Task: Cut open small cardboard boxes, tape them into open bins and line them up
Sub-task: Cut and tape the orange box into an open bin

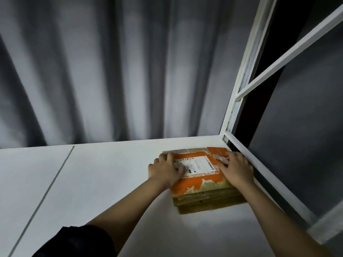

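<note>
Grey pleated curtain (111,71) across the far side, filling most of the view. White table (92,182) below it, thin dark seam running diagonally on the left part. White window frame (239,89) rising at far right, dark glass behind, white sill rail along the table's right edge.

Stack of flattened cardboard boxes (204,199) on the far right part of the table, right edge just beside the sill rail. Several brown layers visible on the near edge, count unclear. Top piece covered in orange tape (187,184), torn in places, with a white shipping label (198,165) in the middle.

Left hand (168,170) resting on the left side of the top piece, fingers curling over the left edge, thumb lying on the label side. Right hand (236,167) pressed flat on the right side, fingers fairly straight and together, pointing left over the torn tape. Dark sleeve at lower left.

Handling guess: stack likely light to moderate, stiff across the flat faces, bendy along the creases. Glossy tape probably slick under the palms; layers likely to slide on each other if lifted from the top alone. Best hold judged at opposite side edges, fingers under the bottom layer, thumbs clamping from above. Cutting and taping not yet started, judging by the flat pieces.
</note>
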